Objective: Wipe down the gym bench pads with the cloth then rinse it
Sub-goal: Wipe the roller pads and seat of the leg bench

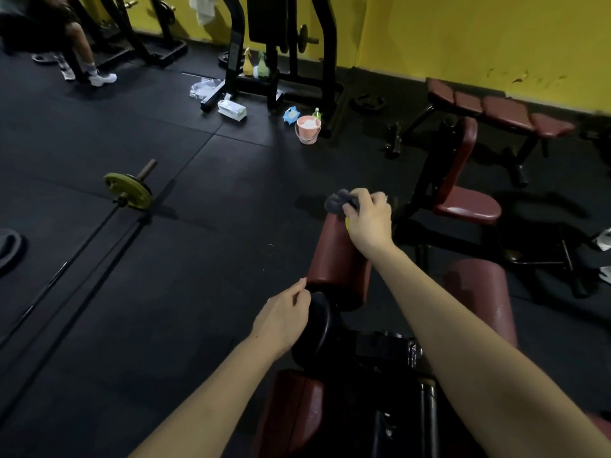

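We record the grey cloth (340, 201) bunched at the far end of a maroon roller pad (337, 259), held there by our right hand (368, 219) with fingers curled round it. The roller pad's long axis runs away from us, tilting slightly right toward the yellow wall (479, 38). Our left hand (284, 319) rests against the black end cap (317, 325) at the pad's near end, fingers loosely bent and gripping nothing we can confirm. A second roller pad (479, 295) lies just to the right, roughly parallel. Beyond the cloth, well apart, a pink bucket (308, 129) stands on the black floor (165, 259) holding something pale; whether liquid or fabric we cannot tell. A small green-capped bottle (316, 113) and a blue packet (291, 114) sit beside it. To the left lies a barbell (99, 226) with a yellow plate (128, 190). A maroon bench (496, 109) stands along the wall at right
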`<state>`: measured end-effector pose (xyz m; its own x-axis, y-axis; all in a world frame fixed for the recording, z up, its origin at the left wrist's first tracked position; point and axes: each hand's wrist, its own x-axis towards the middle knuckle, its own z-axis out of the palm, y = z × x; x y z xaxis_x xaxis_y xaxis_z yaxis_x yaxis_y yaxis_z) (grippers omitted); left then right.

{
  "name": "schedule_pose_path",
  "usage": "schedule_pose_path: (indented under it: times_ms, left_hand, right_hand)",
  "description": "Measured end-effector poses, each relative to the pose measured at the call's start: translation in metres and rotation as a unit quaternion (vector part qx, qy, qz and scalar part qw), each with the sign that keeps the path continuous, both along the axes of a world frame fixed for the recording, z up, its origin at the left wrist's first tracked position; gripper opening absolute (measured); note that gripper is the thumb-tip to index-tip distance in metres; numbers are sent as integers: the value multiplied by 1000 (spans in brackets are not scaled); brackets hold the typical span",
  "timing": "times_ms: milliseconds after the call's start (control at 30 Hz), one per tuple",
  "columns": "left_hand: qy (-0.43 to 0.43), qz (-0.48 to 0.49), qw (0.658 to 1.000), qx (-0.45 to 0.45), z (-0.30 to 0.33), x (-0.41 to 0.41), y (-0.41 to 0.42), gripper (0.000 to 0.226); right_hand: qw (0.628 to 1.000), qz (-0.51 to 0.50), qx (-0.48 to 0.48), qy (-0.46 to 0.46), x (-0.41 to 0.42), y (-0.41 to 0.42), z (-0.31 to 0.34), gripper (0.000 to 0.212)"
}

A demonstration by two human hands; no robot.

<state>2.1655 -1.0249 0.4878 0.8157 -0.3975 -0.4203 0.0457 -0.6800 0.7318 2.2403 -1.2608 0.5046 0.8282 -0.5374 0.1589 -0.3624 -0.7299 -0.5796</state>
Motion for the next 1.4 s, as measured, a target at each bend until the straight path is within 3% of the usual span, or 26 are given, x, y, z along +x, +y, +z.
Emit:
schedule_pose_path:
  times_ms: [167,300,600,833,1000,1267,1400]
  left_hand:
    - [-49,-24,997,-63,13,-8,6,48]
    - [-61,-47,996,-54,8,-13,5,48]
    - [-63,-54,996,-18,18,-5,8,45]
    - [-70,-70,994,-45,20,-1,10,47]
    - [-100,-68,990,-72,25,-6,16,44]
    - [-207,-127,967,-78,61,-38,0,42]
    - [-252,-171,949,-86,71,-80,-21,42]
  right_hand:
    - [996,86,-4,-14,-79,31,-8,30]
    - [987,155,-32,-20,-124,46,-15,32]
    - [1000,-9,9,23,3,-17,0,28]
    - [998,27,54,18,-70,18,-3,28]
    - [989,98,81,79,-127,39,20,25]
    - [989,-44,108,-91,-211,46,57,27]
    - [984,-77,100,-126,-252,32,64,28]
